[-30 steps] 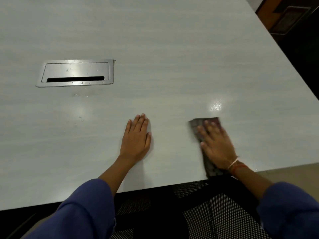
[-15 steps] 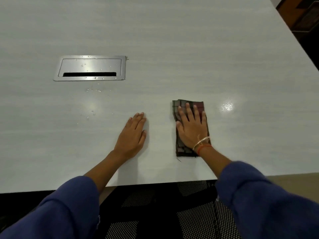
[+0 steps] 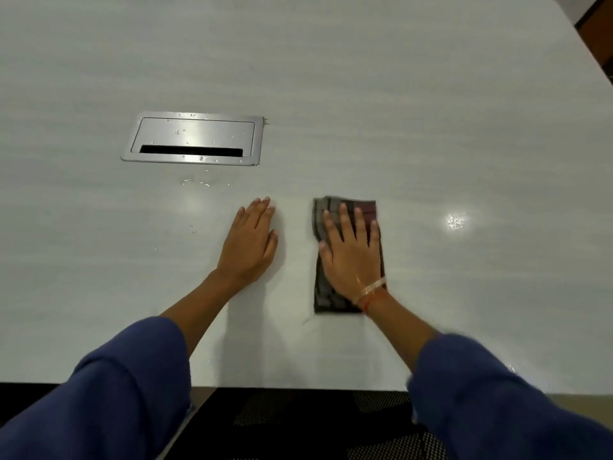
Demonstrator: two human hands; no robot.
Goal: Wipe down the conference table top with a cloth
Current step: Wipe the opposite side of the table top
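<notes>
The pale grey conference table top (image 3: 431, 111) fills most of the view. A folded dark checked cloth (image 3: 345, 206) lies on it near the front edge, right of centre. My right hand (image 3: 351, 257) presses flat on the cloth with fingers spread; a thread band is on the wrist. My left hand (image 3: 250, 244) rests flat on the bare table a short way left of the cloth, holding nothing. Both arms wear blue sleeves.
A metal cable hatch (image 3: 194, 137) with a dark slot is set into the table at the left. Water droplets (image 3: 199, 183) lie just in front of it. A black mesh chair (image 3: 298, 423) sits below the front edge. Dark furniture (image 3: 597, 21) stands past the far right corner.
My right hand has slid the cloth leftward and away from the front edge, turning it straight and bringing it closer to my left hand. The left hand has stayed planted.
</notes>
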